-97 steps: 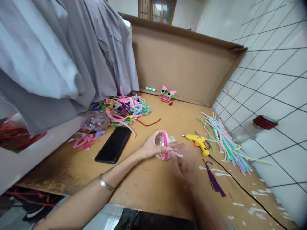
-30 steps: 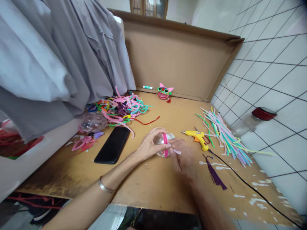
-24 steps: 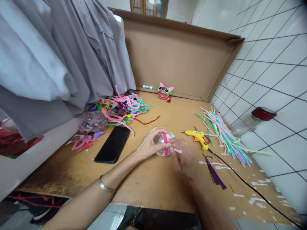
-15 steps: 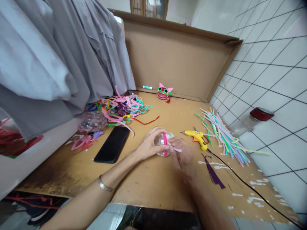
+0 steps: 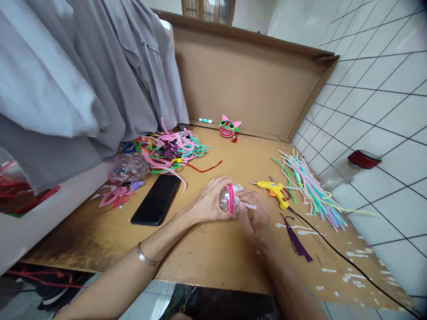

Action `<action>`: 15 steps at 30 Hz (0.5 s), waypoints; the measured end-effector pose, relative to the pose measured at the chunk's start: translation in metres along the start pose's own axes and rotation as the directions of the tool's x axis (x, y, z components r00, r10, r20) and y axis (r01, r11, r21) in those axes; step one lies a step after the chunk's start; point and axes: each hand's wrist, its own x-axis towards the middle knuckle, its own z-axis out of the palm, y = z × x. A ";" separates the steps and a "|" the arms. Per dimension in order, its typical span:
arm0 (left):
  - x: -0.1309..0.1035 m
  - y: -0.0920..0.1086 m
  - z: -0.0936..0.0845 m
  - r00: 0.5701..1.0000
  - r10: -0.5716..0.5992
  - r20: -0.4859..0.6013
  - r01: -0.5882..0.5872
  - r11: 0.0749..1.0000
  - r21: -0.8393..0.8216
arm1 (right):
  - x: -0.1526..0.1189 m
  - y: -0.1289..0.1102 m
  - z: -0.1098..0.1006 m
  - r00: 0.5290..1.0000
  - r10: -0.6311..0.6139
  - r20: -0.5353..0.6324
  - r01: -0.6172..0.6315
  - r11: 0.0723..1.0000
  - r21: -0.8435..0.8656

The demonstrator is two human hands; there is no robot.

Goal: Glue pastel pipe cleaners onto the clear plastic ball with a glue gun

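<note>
A clear plastic ball point(image 5: 224, 201) with a bright pink band round it is held above the near middle of the table. My left hand point(image 5: 211, 200) curls round its left side, fingers behind and thumb below. At the ball's right side, my right hand point(image 5: 255, 215) pinches a pale lilac pipe cleaner point(image 5: 250, 206), whose free end sticks out to the right. Where its other end goes is hidden by my fingers. Some pale fuzzy material shows on the ball's upper right.
Right of my hands lie a yellow glue gun point(image 5: 272, 190), a purple tassel point(image 5: 296, 240) and pastel pipe cleaners point(image 5: 313, 191). A black phone point(image 5: 156, 200) and tangled pipe cleaners point(image 5: 176, 146) lie left. A finished lion-like head point(image 5: 228, 127) sits by the cardboard wall point(image 5: 240, 80).
The ball has turned a little in my hands, and my left thumb has dropped from its front to below. My right hand has shifted slightly right with the lilac pipe cleaner.
</note>
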 end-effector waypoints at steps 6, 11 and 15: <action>0.001 0.002 -0.001 1.000 0.011 -0.010 -0.011 1.000 -0.003 | -0.003 0.002 0.002 0.999 0.023 -0.032 -0.022 0.999 0.042; 0.002 0.003 0.000 0.999 0.028 -0.021 -0.028 1.000 -0.002 | 0.000 0.000 0.002 0.999 -0.014 -0.045 0.015 0.999 0.029; 0.000 0.005 0.001 0.999 -0.020 -0.033 0.019 0.999 -0.026 | 0.002 -0.002 0.000 0.999 -0.025 -0.021 0.025 1.000 -0.009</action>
